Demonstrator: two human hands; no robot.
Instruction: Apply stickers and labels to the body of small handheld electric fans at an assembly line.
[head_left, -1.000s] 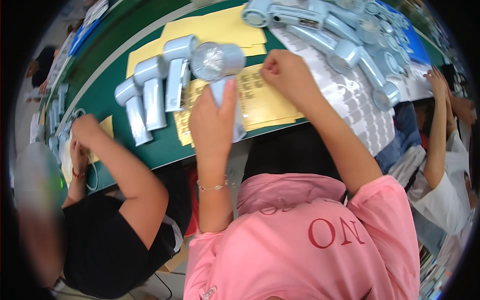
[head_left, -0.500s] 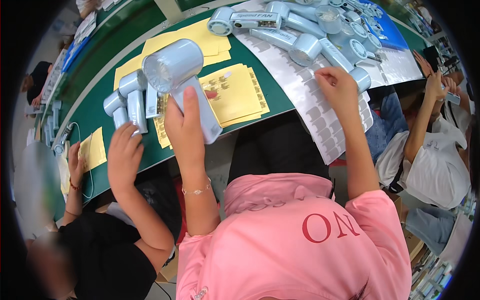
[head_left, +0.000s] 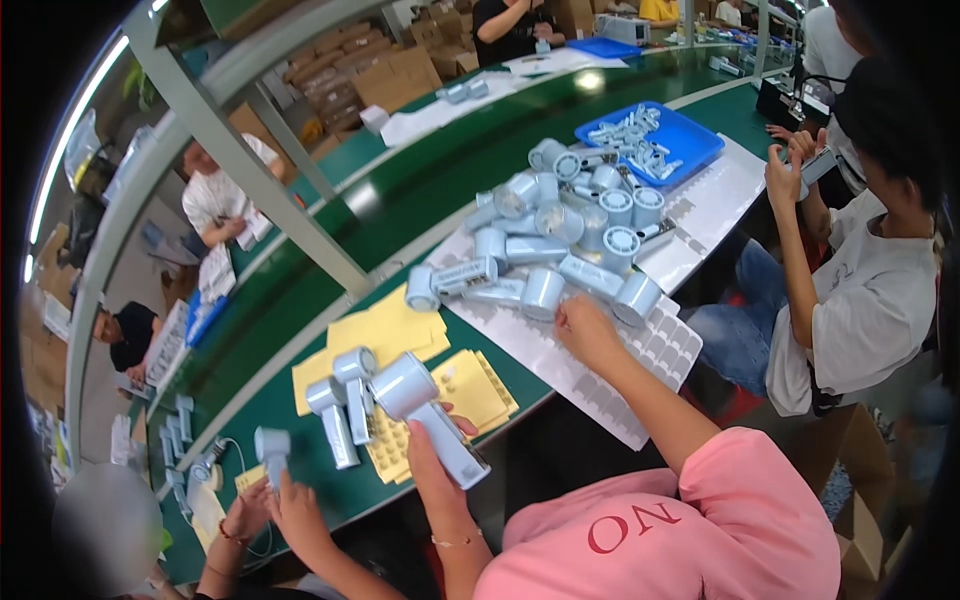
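Observation:
My left hand [head_left: 432,468] is wrapped round the handle of a pale blue handheld fan [head_left: 402,388], its round head up and to the left, held over the table's front edge. My right hand [head_left: 592,332] is closed with its fingertips pinched over a white sheet of grey stickers [head_left: 655,345], close to the front of a heap of similar fans [head_left: 500,250]. What the pinch holds, if anything, is too small to make out. Beneath and behind the held fan lie yellow sticker sheets [head_left: 465,390], with two fans [head_left: 335,420] resting on them to the left.
A blue tray [head_left: 705,150] of small pale blue parts stands beyond the heap. At the left, a co-worker's hands [head_left: 295,510] hold another fan [head_left: 272,442]. On the right, a seated person [head_left: 850,290] holds a pale blue piece. A grey metal post [head_left: 250,150] rises behind the green table [head_left: 520,365].
The view has tilted up, showing more of the room. My left hand keeps the fan; my right hand has come closer to the sticker sheet. The left co-worker now holds a fan.

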